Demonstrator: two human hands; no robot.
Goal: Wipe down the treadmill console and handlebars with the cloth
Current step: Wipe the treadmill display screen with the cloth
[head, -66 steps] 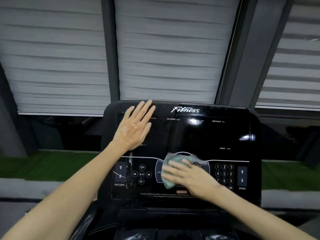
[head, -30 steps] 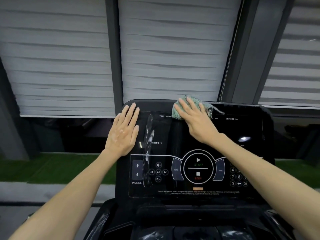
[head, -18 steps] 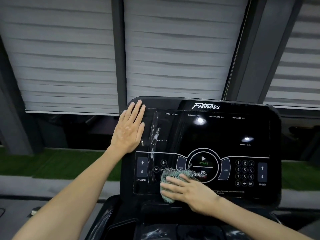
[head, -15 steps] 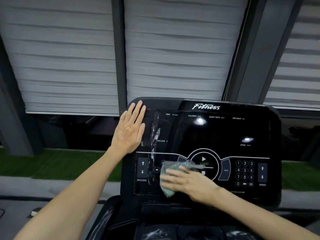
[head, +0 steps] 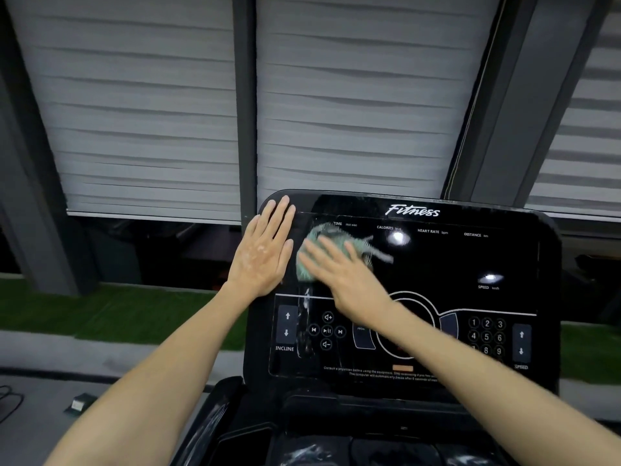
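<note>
The black treadmill console (head: pixel 470 264) fills the lower right of the view, with a glossy touch panel marked Fitness. My left hand (head: pixel 260 253) lies flat with straight fingers on the console's upper left corner. My right hand (head: pixel 339 274) presses a teal cloth (head: pixel 322 237) against the upper left part of the panel, fingers straight over it. The cloth is blurred by motion and partly hidden under my fingers. A wet streak (head: pixel 306 317) runs down the panel beside the INCLINE buttons. The handlebars are not plainly visible.
Grey slatted blinds (head: pixel 151 112) and dark window posts (head: pixel 244 95) stand behind the console. A strip of green turf (head: pixel 100 311) runs below them. The dark tray area (head: pixel 336 438) under the console shows wet smears. A small object (head: pixel 78 403) lies on the floor at left.
My right hand has swept the cloth from the lower middle of the panel up to its upper left, next to my left hand. The left hand has stayed flat on the corner.
</note>
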